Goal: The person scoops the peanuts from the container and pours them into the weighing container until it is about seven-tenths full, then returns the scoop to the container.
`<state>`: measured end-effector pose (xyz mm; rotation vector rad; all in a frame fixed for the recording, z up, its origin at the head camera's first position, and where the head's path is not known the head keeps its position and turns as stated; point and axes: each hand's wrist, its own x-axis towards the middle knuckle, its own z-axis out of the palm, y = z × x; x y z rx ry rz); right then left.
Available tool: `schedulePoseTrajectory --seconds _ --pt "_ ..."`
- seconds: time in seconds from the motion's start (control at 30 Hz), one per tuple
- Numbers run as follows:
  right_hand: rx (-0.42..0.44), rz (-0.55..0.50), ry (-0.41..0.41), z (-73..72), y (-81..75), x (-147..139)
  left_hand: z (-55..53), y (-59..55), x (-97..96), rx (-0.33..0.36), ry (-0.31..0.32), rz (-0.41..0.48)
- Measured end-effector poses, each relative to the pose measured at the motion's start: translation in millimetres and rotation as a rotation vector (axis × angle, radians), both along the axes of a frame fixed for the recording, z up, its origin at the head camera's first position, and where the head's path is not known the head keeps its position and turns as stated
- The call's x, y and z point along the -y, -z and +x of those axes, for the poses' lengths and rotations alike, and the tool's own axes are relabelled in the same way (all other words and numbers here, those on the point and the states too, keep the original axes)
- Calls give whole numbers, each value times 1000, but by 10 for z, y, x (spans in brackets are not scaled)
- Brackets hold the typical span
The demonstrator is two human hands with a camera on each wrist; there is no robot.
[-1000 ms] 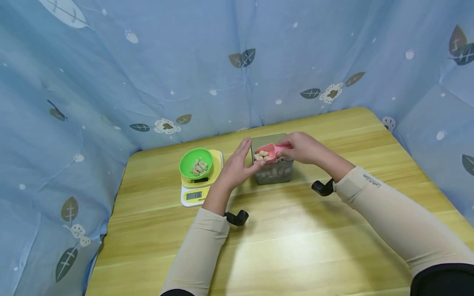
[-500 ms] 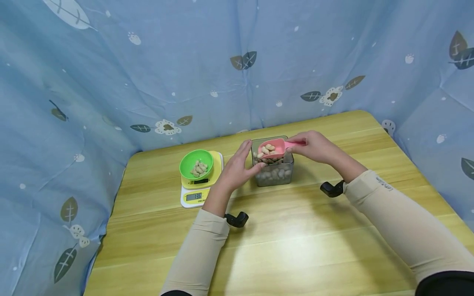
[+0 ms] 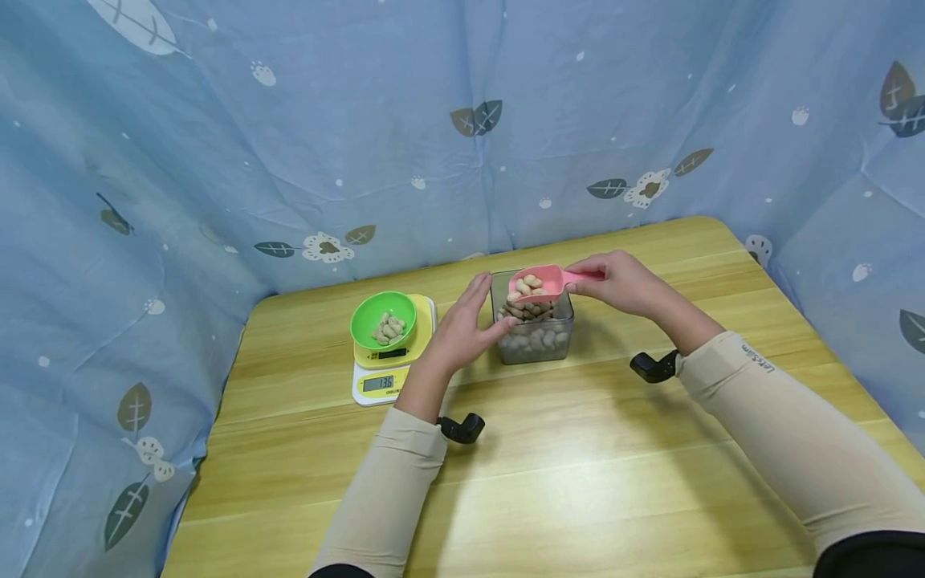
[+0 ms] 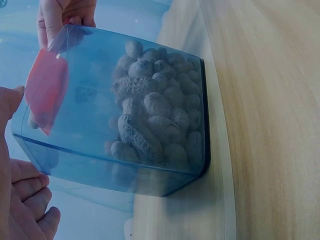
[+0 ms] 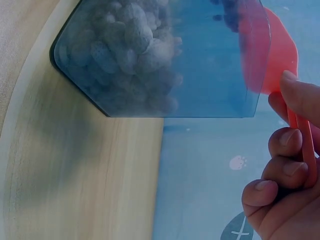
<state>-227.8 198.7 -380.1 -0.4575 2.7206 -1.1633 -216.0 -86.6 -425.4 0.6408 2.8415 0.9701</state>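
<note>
In the head view, my right hand (image 3: 614,282) pinches the handle of a pink scoop (image 3: 554,281), which carries several peanuts. The scoop is over the mouth of a grey see-through box (image 3: 536,343), with more peanuts piled in the box's lower part. My left hand (image 3: 461,327) is at the box's left side, its fingers extended along that wall and the thumb by the front rim. In the right wrist view, thumb and fingers close around the scoop's handle (image 5: 304,145). Through the wall in the left wrist view, the scoop's bowl (image 4: 47,90) shows near the rim.
Left of the box stands a yellow and white kitchen scale (image 3: 423,319), its display reading 13.6. On it rests a green bowl (image 3: 364,319) holding several peanuts. The wooden table (image 3: 303,474) meets a blue patterned curtain (image 3: 405,120) at the back and sides.
My right hand has drawn the loaded scoop a little right and up over the box, uncovering the peanuts below. My left hand stays in place, and the scale still shows 13.6.
</note>
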Motion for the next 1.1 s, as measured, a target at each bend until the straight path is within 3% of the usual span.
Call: schedulePoseTrajectory --seconds 0.5,0.73,1.1 --pt "55 -43 -3 -38 -100 103 48 -87 183 8 -52 69" --pt "20 -37 -10 -104 -186 281 74 -177 464 -34 -92 75" --pt "-11 -82 -78 -195 -299 800 188 -308 1041 -59 -205 55"
